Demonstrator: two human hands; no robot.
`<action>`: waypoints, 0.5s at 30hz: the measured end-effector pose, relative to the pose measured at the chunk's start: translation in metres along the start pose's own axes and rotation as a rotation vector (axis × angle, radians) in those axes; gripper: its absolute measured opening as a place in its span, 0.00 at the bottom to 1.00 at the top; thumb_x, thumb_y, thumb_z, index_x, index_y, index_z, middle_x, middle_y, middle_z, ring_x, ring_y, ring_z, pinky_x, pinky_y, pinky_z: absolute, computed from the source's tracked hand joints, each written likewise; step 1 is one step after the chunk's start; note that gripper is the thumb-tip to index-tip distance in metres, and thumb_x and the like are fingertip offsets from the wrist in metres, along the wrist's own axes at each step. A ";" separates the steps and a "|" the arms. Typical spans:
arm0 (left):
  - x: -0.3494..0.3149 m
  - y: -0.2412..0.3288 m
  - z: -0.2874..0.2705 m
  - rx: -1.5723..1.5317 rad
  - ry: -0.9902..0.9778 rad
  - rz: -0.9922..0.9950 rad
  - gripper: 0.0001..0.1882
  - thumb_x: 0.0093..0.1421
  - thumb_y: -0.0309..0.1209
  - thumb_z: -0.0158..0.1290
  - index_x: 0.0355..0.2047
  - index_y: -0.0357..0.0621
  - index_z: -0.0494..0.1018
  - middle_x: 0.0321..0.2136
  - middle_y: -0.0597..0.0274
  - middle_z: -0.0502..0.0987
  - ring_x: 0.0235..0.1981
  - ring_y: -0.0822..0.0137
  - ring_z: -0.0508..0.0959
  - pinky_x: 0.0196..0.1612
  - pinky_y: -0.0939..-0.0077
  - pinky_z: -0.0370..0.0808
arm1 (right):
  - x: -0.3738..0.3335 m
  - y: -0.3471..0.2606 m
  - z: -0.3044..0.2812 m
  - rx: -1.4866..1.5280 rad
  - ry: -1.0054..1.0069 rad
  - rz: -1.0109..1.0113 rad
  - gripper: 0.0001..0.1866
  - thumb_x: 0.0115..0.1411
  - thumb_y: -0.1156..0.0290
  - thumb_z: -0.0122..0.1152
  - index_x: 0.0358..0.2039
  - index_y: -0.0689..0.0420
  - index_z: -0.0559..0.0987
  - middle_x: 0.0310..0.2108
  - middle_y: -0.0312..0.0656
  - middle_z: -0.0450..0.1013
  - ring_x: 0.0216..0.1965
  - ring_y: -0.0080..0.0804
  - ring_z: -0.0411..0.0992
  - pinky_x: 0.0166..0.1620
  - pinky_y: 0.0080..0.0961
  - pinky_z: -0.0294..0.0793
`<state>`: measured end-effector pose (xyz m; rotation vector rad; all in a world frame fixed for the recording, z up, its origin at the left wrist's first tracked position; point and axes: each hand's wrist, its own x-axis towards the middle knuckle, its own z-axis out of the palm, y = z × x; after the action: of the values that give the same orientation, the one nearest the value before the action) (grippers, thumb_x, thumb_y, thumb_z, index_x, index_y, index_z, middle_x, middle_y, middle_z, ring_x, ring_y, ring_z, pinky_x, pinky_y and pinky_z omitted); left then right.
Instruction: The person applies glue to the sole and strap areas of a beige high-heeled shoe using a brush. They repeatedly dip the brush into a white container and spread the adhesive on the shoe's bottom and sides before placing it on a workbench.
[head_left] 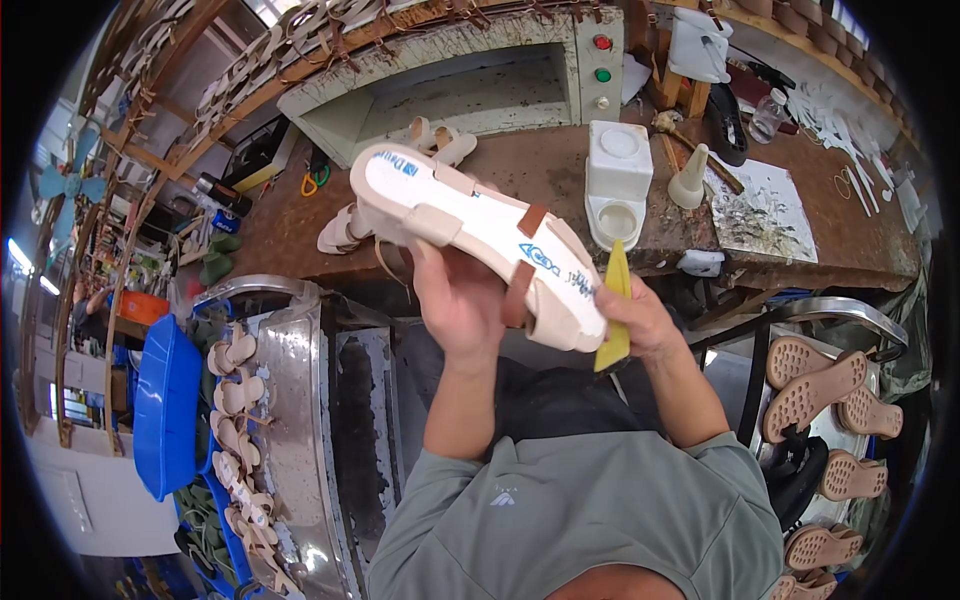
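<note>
Brown and worn, the surface [275,245] runs across the far side of the scene. On it, at the far edge, stands a cream metal box [450,65] with an open front. Nearer, to the left, a metal rack [295,420] carries a row of strapped sandals [240,395]. To the right, pale soles [815,400] with patterned holes lie without straps, some overlapping.

Between these, above the near edge of the surface, is the sandal [450,195] in hand, tilted with its white footbed in view. The left hand [465,300] has its fingers closed on the side of the sandal. Its beige straps and brown bands are in place, so the upper looks put together; whether a sole is fixed underneath is hidden. The loose soles and the row of sandals suggest much of the batch is unfinished.

A white pot [618,170] sits beyond the sandal, with a pale cone bottle [690,180] just to its right. Smaller yet is the yellow strip [615,300], pinched in the fingers of the right hand [645,320] at the sandal's right end; whether they grip the sandal too, I cannot tell.
</note>
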<state>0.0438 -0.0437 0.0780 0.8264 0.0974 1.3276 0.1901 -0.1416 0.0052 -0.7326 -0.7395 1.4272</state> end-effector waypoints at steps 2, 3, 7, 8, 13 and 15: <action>-0.011 -0.002 -0.050 0.258 -0.345 0.003 0.29 0.62 0.46 0.44 0.53 0.33 0.62 0.48 0.49 0.69 0.46 0.60 0.72 0.48 0.68 0.69 | 0.006 -0.008 -0.014 -0.024 -0.035 -0.006 0.14 0.58 0.60 0.58 0.29 0.60 0.75 0.18 0.32 0.67 0.17 0.15 0.63 0.22 0.13 0.62; -0.017 0.006 -0.056 0.393 -0.441 -0.096 0.24 0.60 0.41 0.46 0.49 0.32 0.65 0.45 0.50 0.71 0.46 0.59 0.72 0.49 0.68 0.67 | 0.010 -0.009 -0.019 -0.047 -0.048 0.018 0.14 0.58 0.60 0.58 0.29 0.60 0.75 0.18 0.31 0.68 0.17 0.15 0.63 0.22 0.13 0.62; -0.021 0.014 -0.052 0.691 -0.650 -0.234 0.12 0.56 0.28 0.49 0.35 0.29 0.73 0.35 0.51 0.76 0.41 0.58 0.74 0.48 0.69 0.66 | 0.016 -0.015 -0.035 -0.220 -0.063 0.127 0.15 0.58 0.59 0.58 0.29 0.60 0.76 0.18 0.31 0.69 0.18 0.15 0.64 0.24 0.13 0.62; -0.017 0.011 -0.050 0.713 -0.657 -0.196 0.11 0.55 0.27 0.49 0.33 0.29 0.73 0.33 0.51 0.76 0.38 0.57 0.75 0.46 0.69 0.67 | 0.019 -0.012 -0.036 -0.275 -0.050 0.140 0.16 0.58 0.58 0.58 0.28 0.60 0.76 0.18 0.31 0.69 0.19 0.15 0.65 0.24 0.13 0.63; -0.019 -0.010 -0.088 0.988 -0.537 -0.012 0.09 0.55 0.23 0.47 0.30 0.29 0.73 0.29 0.48 0.75 0.28 0.57 0.74 0.35 0.69 0.70 | 0.030 -0.037 -0.078 -0.611 0.437 0.040 0.20 0.64 0.57 0.48 0.32 0.64 0.77 0.23 0.37 0.74 0.21 0.17 0.67 0.25 0.14 0.66; -0.016 -0.027 -0.099 1.011 -0.477 0.017 0.08 0.55 0.23 0.47 0.30 0.28 0.73 0.28 0.48 0.75 0.29 0.57 0.74 0.35 0.70 0.70 | 0.041 -0.037 -0.101 -0.530 0.573 -0.215 0.13 0.62 0.65 0.53 0.33 0.64 0.77 0.25 0.39 0.74 0.23 0.18 0.69 0.27 0.15 0.68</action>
<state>0.0110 -0.0113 -0.0146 1.9760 0.4019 1.0177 0.2944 -0.1017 -0.0231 -1.3558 -0.7139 0.7586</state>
